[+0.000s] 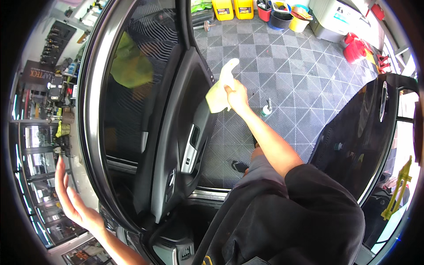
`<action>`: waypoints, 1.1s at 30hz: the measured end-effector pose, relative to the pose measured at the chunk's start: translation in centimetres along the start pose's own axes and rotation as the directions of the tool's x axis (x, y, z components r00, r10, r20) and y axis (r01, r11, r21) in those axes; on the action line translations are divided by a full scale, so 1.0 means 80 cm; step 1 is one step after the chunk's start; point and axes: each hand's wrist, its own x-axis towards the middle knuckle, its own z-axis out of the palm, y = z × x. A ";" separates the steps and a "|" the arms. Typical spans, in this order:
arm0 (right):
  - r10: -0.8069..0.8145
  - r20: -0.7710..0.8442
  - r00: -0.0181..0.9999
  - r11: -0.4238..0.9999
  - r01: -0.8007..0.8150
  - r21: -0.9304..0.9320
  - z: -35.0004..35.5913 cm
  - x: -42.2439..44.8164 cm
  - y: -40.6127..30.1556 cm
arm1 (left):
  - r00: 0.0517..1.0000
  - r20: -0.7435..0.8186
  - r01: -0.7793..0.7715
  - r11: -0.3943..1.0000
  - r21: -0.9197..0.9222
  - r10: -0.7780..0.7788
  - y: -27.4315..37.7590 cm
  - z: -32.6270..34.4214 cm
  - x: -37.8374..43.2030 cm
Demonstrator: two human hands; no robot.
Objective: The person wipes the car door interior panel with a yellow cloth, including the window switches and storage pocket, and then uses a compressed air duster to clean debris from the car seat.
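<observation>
In my right hand (pixel 237 96) is a pale yellow-green cloth (pixel 217 99), probably microfibre, bunched in the fingers with a corner hanging down. The hand is in the air beside the inner panel (pixel 182 109) of an open car door. My left hand (pixel 78 208) is raised on the outer side of that door, near its metal window frame (pixel 91 132). Its fingers are stretched out and hold nothing. The door's dark window glass (pixel 129 109) carries a yellow-green reflection. Lower on the panel sit the window switch (pixel 188 161) and the inner door handle (pixel 171 179).
A spray bottle (pixel 266 110) stands on the grey tiled floor (pixel 285 79). Yellow jugs (pixel 223 9), several buckets (pixel 281 20) and a grey bin (pixel 331 20) line the far side. Another dark car door (pixel 351 132) is at right. Shelves and glass cabinets (pixel 39 159) stand at left.
</observation>
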 end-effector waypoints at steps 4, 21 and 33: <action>0.010 -0.186 0.982 0.996 0.006 0.086 0.003 0.068 0.004 | 0.972 0.165 -0.172 0.985 0.029 0.165 0.087 0.093 0.091; -0.647 0.150 0.748 0.762 0.624 0.172 0.092 0.177 -0.073 | 0.971 0.230 0.071 0.997 -0.028 -0.062 0.057 0.067 0.104; -0.507 0.272 0.818 0.849 0.529 -0.010 0.089 0.144 -0.093 | 0.932 0.031 0.361 0.932 0.025 -0.362 0.135 0.109 0.098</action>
